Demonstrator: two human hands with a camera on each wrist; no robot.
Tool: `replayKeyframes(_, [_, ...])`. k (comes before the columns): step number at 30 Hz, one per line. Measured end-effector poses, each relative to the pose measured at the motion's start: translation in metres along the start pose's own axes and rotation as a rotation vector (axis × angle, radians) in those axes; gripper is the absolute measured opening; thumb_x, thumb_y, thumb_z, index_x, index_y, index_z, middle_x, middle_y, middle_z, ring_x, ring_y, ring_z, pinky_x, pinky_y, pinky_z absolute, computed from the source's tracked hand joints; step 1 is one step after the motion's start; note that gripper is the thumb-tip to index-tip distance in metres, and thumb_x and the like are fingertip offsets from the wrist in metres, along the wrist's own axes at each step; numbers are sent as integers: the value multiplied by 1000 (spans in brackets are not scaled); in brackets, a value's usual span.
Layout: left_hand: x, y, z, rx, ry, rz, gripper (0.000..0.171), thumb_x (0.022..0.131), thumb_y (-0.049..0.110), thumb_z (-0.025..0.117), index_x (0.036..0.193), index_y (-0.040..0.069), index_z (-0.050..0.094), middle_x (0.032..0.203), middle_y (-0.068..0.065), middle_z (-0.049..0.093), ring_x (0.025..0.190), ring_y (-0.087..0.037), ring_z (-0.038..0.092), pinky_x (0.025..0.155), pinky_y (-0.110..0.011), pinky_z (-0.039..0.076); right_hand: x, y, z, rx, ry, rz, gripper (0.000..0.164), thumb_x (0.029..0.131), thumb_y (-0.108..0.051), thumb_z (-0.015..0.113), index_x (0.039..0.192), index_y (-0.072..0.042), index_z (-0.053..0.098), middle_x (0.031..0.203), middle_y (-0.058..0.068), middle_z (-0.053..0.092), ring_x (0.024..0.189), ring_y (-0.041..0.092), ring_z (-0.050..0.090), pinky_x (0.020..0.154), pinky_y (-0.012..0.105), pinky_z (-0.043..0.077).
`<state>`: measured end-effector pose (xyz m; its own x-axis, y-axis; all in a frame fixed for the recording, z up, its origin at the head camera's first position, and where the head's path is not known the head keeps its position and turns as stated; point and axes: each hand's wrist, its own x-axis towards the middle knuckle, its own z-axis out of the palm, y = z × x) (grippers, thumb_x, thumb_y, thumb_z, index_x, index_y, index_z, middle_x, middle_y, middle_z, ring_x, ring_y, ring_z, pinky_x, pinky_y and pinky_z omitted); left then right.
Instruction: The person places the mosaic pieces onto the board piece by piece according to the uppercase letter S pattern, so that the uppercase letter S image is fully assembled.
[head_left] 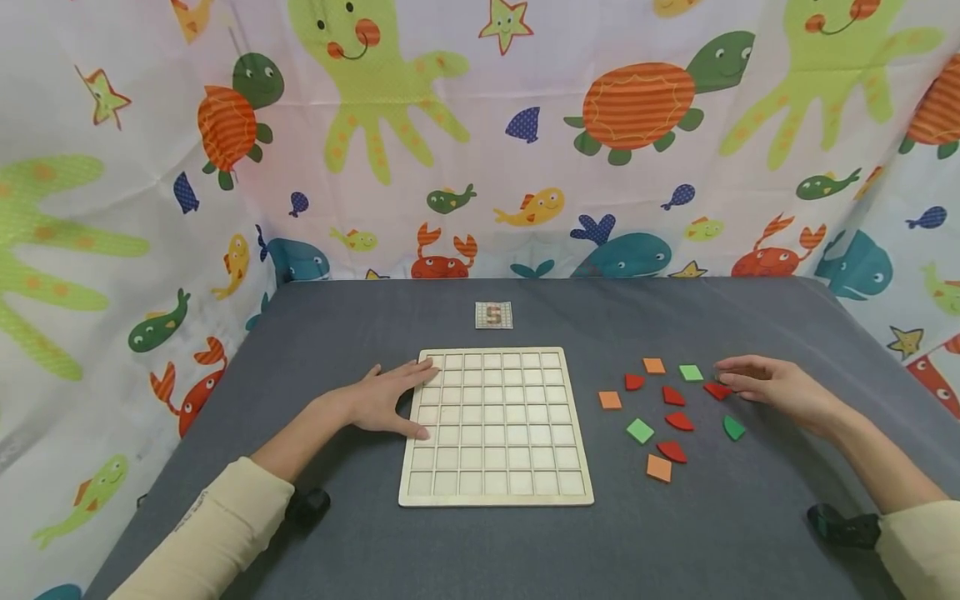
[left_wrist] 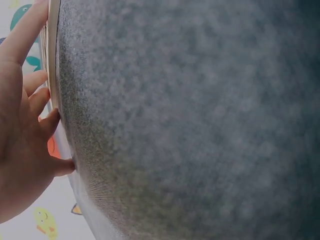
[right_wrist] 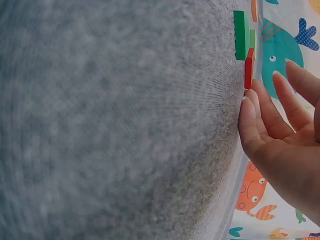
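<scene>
A pale wooden grid board (head_left: 517, 502) lies on the dark grey table in the head view. My left hand (head_left: 386, 400) rests at its left edge, fingers spread over the rim and thumb lower down on the same side. On the right, my right hand (head_left: 780, 390) is low over the table, its fingers gently bent. Its fingertips are right at a red quarter-round piece (head_left: 717, 390), also seen in the right wrist view as a thin red tile (right_wrist: 249, 70). A green leaf-shaped piece (head_left: 733, 428) and a light green square (head_left: 691, 373) lie close by.
Between board and right hand lie several loose red pieces (head_left: 679, 422), orange squares (head_left: 659, 468) and another light green square (head_left: 641, 431). Behind the board is a small pattern card (head_left: 493, 315) with an S-like figure. A sea-animal curtain (head_left: 465, 75) encloses the table.
</scene>
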<state>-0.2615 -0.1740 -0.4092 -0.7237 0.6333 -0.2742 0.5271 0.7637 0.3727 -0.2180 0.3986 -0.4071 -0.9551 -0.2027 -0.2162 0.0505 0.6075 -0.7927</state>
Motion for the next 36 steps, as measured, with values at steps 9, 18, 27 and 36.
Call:
replayKeyframes(9, [1,2,-2,39,-6,-2,104,75,68,66,154,18,20,159,-6,8,144,-29,2,106,-65,6,-4,-3,1,-89,-8,-46,51,94,-23,64,133,6,48,128,26,51,97,-2,51,78,25,48])
replayKeyframes(18, [-2,1,2,39,1,-15,103,76,69,63,154,19,19,159,-7,7,144,-30,4,106,-65,5,-4,-7,4,-171,24,-80,47,92,-22,65,128,5,54,120,22,58,96,8,57,75,26,50])
replayKeyframes(27, [-5,-1,4,55,6,19,103,76,70,63,154,20,19,159,-4,10,144,-30,5,105,-66,5,-2,-12,8,-221,49,-105,43,90,-22,68,123,3,60,111,16,63,92,13,59,73,24,50])
replayKeyframes(36, [-7,0,1,36,2,37,104,75,69,65,154,18,20,159,-5,10,143,-32,6,104,-67,4,2,-12,13,-254,61,-147,45,88,-19,71,122,6,59,104,13,63,84,14,58,67,25,51])
